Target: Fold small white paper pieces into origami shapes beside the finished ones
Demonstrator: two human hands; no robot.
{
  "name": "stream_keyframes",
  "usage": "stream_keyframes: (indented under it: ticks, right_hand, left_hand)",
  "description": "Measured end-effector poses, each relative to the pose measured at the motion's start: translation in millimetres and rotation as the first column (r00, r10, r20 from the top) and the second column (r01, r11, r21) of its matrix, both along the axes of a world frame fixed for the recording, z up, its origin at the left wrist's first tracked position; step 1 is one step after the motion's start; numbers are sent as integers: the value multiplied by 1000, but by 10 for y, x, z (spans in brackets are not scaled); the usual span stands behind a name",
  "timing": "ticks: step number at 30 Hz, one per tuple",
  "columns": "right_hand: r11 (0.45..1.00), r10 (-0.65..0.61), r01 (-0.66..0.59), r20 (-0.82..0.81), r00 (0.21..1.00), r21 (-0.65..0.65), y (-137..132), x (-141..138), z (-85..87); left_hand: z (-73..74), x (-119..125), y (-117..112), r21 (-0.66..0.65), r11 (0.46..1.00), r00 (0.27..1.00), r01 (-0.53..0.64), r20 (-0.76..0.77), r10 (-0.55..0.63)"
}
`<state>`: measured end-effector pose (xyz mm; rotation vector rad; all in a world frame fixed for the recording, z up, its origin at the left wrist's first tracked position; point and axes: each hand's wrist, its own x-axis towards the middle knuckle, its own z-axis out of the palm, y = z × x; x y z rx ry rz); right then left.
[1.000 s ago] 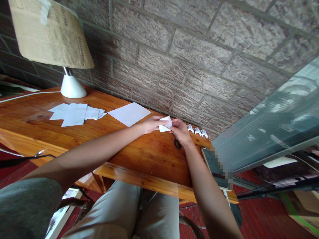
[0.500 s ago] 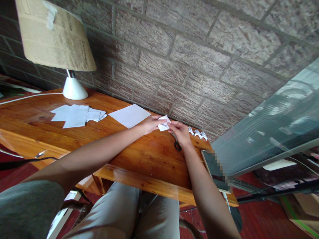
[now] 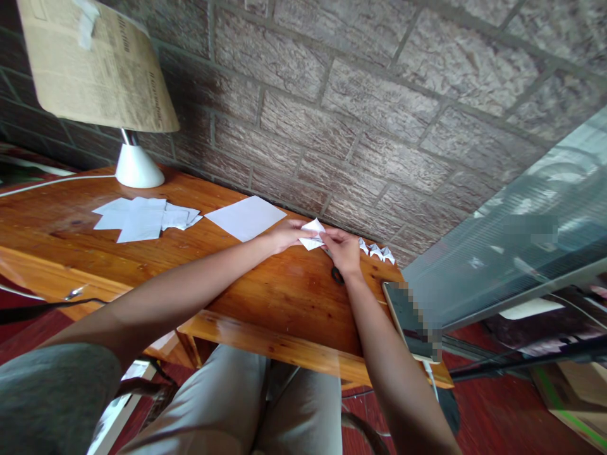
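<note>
A small folded white paper (image 3: pixel 312 241) is held up over the back of the wooden table, pinched at both sides. My left hand (image 3: pixel 287 236) grips its left edge, thumb lying across the front. From the right, my right hand (image 3: pixel 344 250) holds the opposite edge between thumb and fingers. Scissors (image 3: pixel 337 275) with a black handle lie on the table just under my right hand, which hides part of them. Beyond that hand stand several small folded paper pieces (image 3: pixel 375 251) in a row near the wall.
A flat white sheet (image 3: pixel 245 218) lies left of my hands, and farther left is a pile of paper pieces (image 3: pixel 141 219). A lamp (image 3: pixel 140 167) stands at the back left. At the table's right edge lies a tablet (image 3: pixel 411 322) with a white cable. A brick wall (image 3: pixel 294 95) borders the back.
My right hand has shifted slightly along the folded paper and covers more of the scissors. The paper shows a little more of its front. Both hands keep hold.
</note>
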<state>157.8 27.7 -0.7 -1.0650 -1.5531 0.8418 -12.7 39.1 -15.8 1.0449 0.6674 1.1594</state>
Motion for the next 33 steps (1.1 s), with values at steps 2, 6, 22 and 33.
stream_keyframes:
  ticks: [2,6,22,33]
  right_hand:
    - [1000,3,-3,7,1000,4,-7,-7,3]
    - [1000,8,-8,-16,1000,-15,-23,-13,22]
    - [999,33,-34,-49,998,-6,-37,-3,42]
    - [988,105,-119,-141,984,-100,-28,-74,-12]
  left_hand:
    - [-6,-3,9,9,1000,1000,-3,-9,3]
    - [-2,-5,22,33,999,999,-17,-28,18]
    - [-22,-6,60,72,996,998,-57,-30,60]
    - [42,-3,49,35,982,981,-188,52,186]
